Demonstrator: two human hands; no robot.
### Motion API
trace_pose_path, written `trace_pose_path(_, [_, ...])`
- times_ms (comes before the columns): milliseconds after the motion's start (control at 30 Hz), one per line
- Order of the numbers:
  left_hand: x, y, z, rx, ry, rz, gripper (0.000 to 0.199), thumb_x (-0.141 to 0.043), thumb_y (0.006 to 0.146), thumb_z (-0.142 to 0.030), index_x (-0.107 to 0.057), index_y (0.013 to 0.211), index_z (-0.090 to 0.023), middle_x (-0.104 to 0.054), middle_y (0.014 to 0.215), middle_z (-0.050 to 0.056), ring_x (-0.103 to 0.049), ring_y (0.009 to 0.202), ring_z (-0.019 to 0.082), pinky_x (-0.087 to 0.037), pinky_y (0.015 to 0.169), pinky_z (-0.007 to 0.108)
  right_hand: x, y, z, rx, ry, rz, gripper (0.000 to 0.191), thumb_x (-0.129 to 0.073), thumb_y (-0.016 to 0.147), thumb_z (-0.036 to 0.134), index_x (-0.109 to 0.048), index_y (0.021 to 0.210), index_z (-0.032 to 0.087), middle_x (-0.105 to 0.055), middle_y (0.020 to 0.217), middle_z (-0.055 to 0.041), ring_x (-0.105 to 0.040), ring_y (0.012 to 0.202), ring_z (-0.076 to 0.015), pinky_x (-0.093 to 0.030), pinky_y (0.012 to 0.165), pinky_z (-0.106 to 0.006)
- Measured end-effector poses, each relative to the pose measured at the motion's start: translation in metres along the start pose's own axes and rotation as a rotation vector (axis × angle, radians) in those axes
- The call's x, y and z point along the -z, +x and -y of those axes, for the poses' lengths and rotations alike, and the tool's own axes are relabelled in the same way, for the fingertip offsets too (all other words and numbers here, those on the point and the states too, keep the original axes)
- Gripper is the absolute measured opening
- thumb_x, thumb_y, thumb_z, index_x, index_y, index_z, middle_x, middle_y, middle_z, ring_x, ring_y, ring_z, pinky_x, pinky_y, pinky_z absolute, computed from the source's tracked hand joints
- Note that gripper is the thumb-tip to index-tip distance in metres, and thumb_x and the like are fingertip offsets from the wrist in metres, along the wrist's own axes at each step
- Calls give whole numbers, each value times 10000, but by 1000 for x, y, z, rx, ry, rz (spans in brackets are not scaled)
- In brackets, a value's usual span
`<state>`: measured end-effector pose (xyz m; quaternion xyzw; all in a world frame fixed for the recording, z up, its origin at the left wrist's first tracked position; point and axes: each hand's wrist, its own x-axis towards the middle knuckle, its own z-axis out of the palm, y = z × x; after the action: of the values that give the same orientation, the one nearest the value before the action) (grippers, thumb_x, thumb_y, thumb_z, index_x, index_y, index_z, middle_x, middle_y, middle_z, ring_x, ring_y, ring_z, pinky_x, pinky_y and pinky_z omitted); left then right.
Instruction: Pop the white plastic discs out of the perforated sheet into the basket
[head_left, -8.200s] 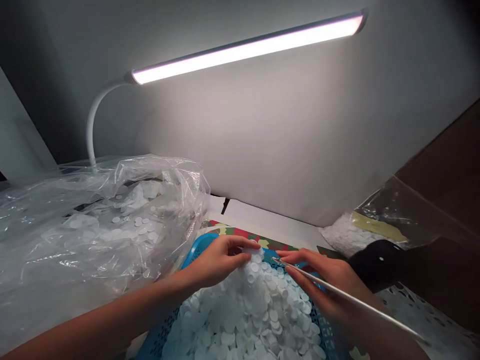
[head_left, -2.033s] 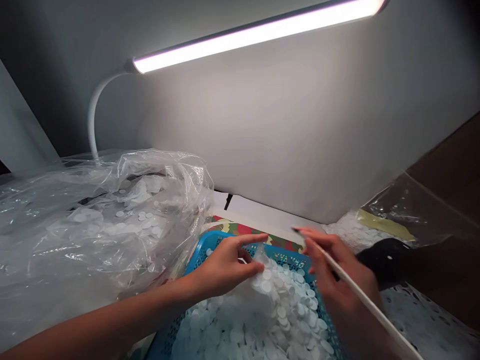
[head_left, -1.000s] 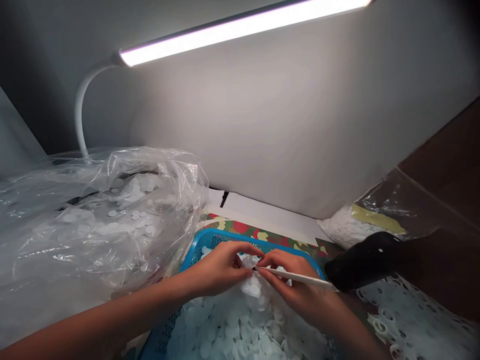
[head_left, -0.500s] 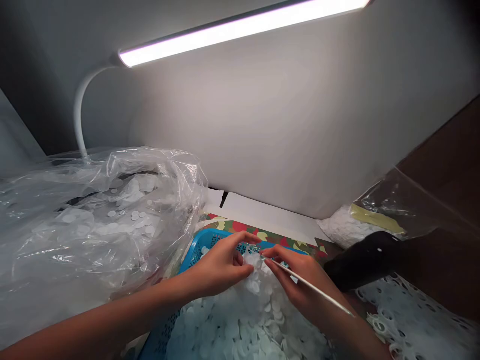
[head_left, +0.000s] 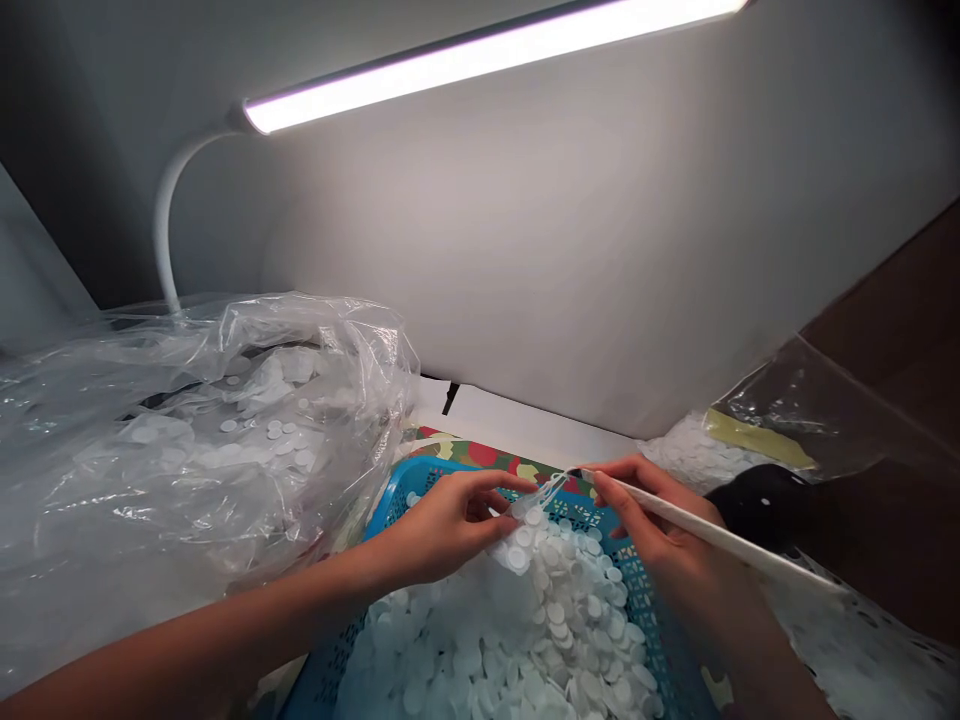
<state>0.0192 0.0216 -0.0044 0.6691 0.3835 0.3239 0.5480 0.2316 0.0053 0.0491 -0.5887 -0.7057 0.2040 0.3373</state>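
Note:
Over a blue perforated basket full of small white discs, my left hand pinches a thin translucent plastic piece with round discs on it. My right hand is to its right, fingers closed round a long, thin white stick-like tool. The tool's dark tip points left. Stringy clear strands stretch between the plastic piece and that tip. Whether the strands are caught on the tip or in my fingers, I cannot tell.
A large clear plastic bag with white discs inside fills the left. Above hangs a lit lamp bar. On the right are a black object, a clear bag with a yellow strip, and white perforated scrap.
My right hand has moved right, away from my left hand, with the tool. Strands now stretch between the hands. My left hand stays nearly in place.

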Motion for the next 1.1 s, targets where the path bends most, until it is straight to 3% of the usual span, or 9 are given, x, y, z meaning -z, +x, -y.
trace_pose_path(267, [0,-2,-9,-45,-131,-18,315,-600,858,-322,-621,1162,-243,-617,854,26,-503,622,100,-406,555,230,11,6,-13,4,142,-136,289,-595,818,499,-676,862,226,-651,741,-13,-587,540,-124,-525,505,-214])
trace_pose_path(400, [0,-2,-11,-82,-180,4,210,-585,875,-337,-687,1007,-210,-659,938,48,-565,753,124,-446,613,217,15,14,-20,-28,468,-148,249,-657,782,457,-691,809,212,-627,771,-35,-605,630,-149,-531,469,-212])
trace_pose_path(500, [1,-3,-10,-67,-140,43,185,-566,883,-272,-708,987,-215,-693,959,47,-588,788,133,-451,645,226,30,18,-27,-64,676,-331,144,-714,740,384,-675,752,246,-624,839,-14,-613,690,-139,-502,400,-154])
trace_pose_path(567, [1,-3,-10,-45,-114,41,202,-562,879,-239,-708,1017,-224,-704,951,42,-590,768,127,-451,656,231,43,16,-29,-90,680,-443,121,-728,726,374,-669,729,268,-628,867,4,-621,683,-121,-500,393,-127])
trace_pose_path(667, [1,-3,-9,-33,-120,-19,233,-574,867,-227,-697,1065,-229,-705,1001,45,-595,782,127,-460,682,238,58,8,-25,15,370,-293,177,-712,731,433,-713,792,268,-683,820,-30,-664,650,-161,-532,402,-156])
trace_pose_path(767, [1,-2,-9,-13,-145,-59,296,-612,840,-253,-666,1130,-225,-687,1079,61,-604,805,144,-477,707,264,56,0,-15,121,30,148,239,-634,795,469,-727,856,257,-709,1030,-75,-699,860,-255,-614,609,-265])
trace_pose_path(800, [1,-2,-9,-6,-144,-62,329,-627,829,-266,-652,1155,-227,-685,1078,64,-604,802,149,-479,703,271,52,-1,-12,135,-36,210,234,-611,820,464,-724,842,260,-696,1087,-71,-686,926,-265,-614,676,-293])
trace_pose_path(867, [1,-2,-9,1,-129,-62,384,-655,806,-286,-633,1186,-235,-686,1034,61,-597,777,151,-476,682,276,41,-2,-8,150,-93,266,235,-566,861,454,-714,855,272,-680,1126,-54,-657,1009,-257,-588,784,-322])
trace_pose_path(1100, [0,-3,-9,46,-115,-58,444,-683,773,-278,-617,1210,-242,-636,681,-9,-587,656,139,-418,568,235,5,-3,-1,334,-35,187,180,-573,878,388,-704,938,280,-684,1011,-37,-654,933,-199,-545,760,-271])
